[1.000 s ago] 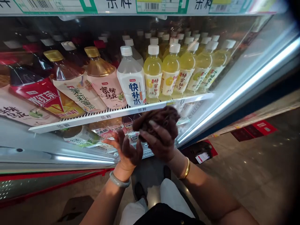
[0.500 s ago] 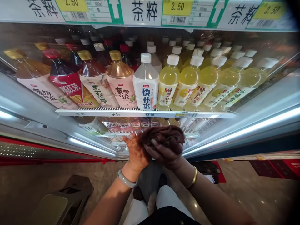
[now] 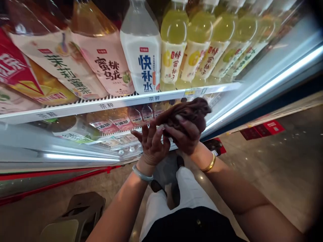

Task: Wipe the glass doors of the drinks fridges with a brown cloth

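A crumpled dark brown cloth point(image 3: 188, 114) is bunched in my right hand point(image 3: 186, 136), its fingers wrapped round it. Close beside it on the left is my left hand point(image 3: 154, 144), palm turned up and fingers apart. Some of its fingertips meet the cloth's left end; whether they press on it I cannot tell. Both hands are in front of the lower shelves of a lit drinks cooler. Above them, a white-labelled bottle point(image 3: 141, 60), a pink-labelled bottle point(image 3: 106, 64) and several yellow drink bottles point(image 3: 174, 57) stand on the shelf.
The white shelf edge point(image 3: 131, 101) runs just above my hands. Smaller bottles point(image 3: 121, 117) fill the shelf below. A bright light strip point(image 3: 262, 90) lines the cooler's right side. On the floor at lower left stands a stool point(image 3: 75, 215).
My view has tilted down and come closer to the shelf. My right hand still grips the cloth, and my left hand has turned with its fingers raised beside it.
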{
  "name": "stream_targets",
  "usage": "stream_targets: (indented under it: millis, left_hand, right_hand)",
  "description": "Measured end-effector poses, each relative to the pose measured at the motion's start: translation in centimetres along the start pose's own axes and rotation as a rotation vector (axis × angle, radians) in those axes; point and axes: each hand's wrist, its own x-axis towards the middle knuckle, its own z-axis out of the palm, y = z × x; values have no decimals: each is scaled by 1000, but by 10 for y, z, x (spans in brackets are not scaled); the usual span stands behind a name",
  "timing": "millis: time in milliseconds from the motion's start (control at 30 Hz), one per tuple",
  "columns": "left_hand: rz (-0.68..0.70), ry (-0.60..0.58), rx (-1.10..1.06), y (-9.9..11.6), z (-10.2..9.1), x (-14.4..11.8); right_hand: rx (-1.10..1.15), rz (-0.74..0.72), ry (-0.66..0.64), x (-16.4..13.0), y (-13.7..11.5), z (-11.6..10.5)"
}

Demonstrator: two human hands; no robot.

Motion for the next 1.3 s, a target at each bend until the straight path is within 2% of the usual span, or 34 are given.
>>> stream_targets:
  millis: [100,167,233,300,400,467,533,600,733,800,867,1000,1100,1200,1300]
  left_hand:
    - [10,-31,-55,-3,-1,-3]
    - [28,-53,-15,-3,-3,-4]
    - [20,-76,48,0,-2,-3]
    - [0,-97,119,8,5,-1]
    - [-39,-86,229,25,23,7]
    - [-96,-51,266,37,37,13]
    - [-156,-30,287,50,50,18]
    - [-140,-43,299,62,64,22]
    - [-5,-104,336,87,95,30]
    - [-31,-88,354,99,109,36]
    - [-94,-63,342,109,122,40]
    - [-57,-65,282,119,139,39]
    - [-41,-86,282,123,149,34]
    - [-77,-94,306,125,156,33]
    - [-80,-85,311,126,158,36]
  right_hand:
    - [19,-103,-105,-34,9,-8]
    - [21,-91,-149,-51,27,-21]
    - [14,-46,-130,-53,49,-32]
    - [1,27,-19,-41,66,-37]
    - [27,108,118,-15,70,-33]
    - [74,52,59,-9,66,-30]
    - [102,-74,-26,-15,70,-32]
    - [103,-143,-62,-30,89,-41]
    - [77,-86,-29,-49,151,-69]
    - [70,-36,15,-47,172,-78]
    - [96,-5,48,-43,180,-78]
    - [262,-84,-20,-48,180,-71]
    - [268,-114,-97,-60,198,-81]
    - [203,-17,-50,-64,222,-101]
    - [126,116,44,-59,225,-108]
